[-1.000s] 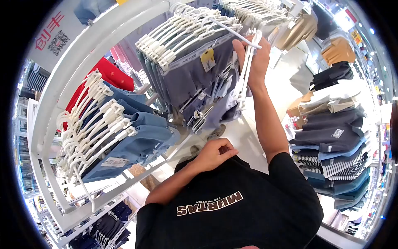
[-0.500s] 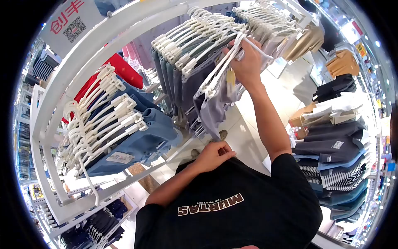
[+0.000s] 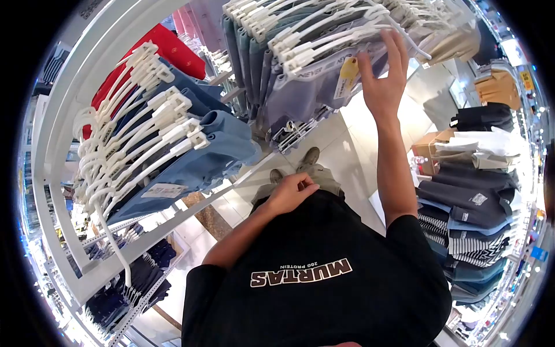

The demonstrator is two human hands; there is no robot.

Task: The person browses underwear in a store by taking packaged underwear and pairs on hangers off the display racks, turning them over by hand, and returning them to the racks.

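My right hand (image 3: 384, 81) is raised at the front of a row of white clip hangers (image 3: 329, 43). Its fingers are spread, and the fingertips are at the front hanger, beside grey-purple trousers (image 3: 300, 92) clipped by the waistband. A yellow and white tag (image 3: 347, 75) hangs from these trousers, just left of the thumb. Low in front of my black T-shirt (image 3: 324, 306), my left hand (image 3: 292, 192) is curled closed, with nothing visible in it.
Blue jeans (image 3: 199, 156) on white hangers fill the rack's left part, with a red garment (image 3: 159, 66) behind. A white rail frame (image 3: 43, 156) borders the rack. Folded dark shirts (image 3: 468, 191) are stacked at the right. Tiled floor (image 3: 358, 168) lies below.
My right hand has let go of the gathered hanger hooks, and its fingers have spread. The grey-purple trousers now hang in line with the row. My left hand stays curled at the shirt.
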